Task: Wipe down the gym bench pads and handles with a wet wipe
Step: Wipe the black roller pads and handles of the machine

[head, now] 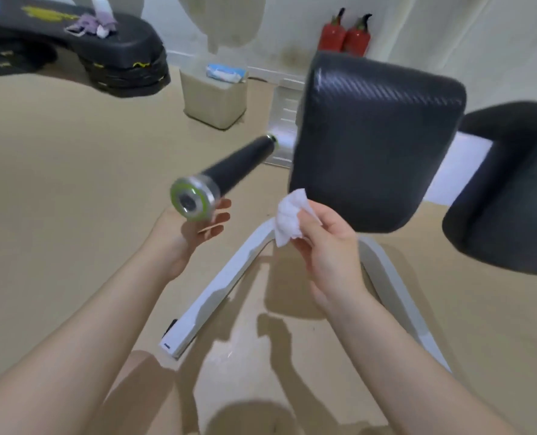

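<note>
A black textured bench pad [374, 139] stands in the middle right, with a second black pad [509, 186] at the right edge. A black foam handle [232, 167] with a green and silver end cap sticks out to the left of the pad. My left hand [195, 230] is palm up just under the handle's end cap, fingers apart, holding nothing. My right hand [327, 243] pinches a crumpled white wet wipe [290, 216] close to the lower left corner of the pad.
The bench's white V-shaped base [217, 296] rests on the tan floor below my hands. A beige bin [213, 95] with a wipes pack on top stands behind. Stacked black step platforms [82, 48] lie at the far left. Two red fire extinguishers [345, 36] stand by the wall.
</note>
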{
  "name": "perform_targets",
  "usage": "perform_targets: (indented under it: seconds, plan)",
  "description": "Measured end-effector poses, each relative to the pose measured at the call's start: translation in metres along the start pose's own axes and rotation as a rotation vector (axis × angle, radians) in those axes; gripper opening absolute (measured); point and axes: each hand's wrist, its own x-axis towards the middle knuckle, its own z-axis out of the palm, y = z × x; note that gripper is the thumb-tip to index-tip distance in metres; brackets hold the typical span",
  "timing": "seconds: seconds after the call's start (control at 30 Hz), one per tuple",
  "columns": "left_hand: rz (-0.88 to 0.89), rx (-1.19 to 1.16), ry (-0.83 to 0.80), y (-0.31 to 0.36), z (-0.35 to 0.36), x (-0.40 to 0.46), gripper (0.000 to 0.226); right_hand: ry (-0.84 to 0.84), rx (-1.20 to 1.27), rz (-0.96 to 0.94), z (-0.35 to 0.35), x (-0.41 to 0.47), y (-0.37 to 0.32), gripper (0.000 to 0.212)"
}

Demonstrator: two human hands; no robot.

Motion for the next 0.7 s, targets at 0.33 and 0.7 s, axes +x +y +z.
perform_targets:
  seconds: [0.33, 0.7]
  plan:
    - [-0.567, 0.002, -0.167, 0.116, 0.001, -0.031, 0.018, -0.266, -1.251, -0.487, 0.084, 0.057, -0.11, 0.02]
    - [-0.567, 0.046, -0.172, 0.124, 0.005, -0.012, 0.044, -0.339, -1.172, -0.288, 0.092, 0.038, -0.094, 0.021]
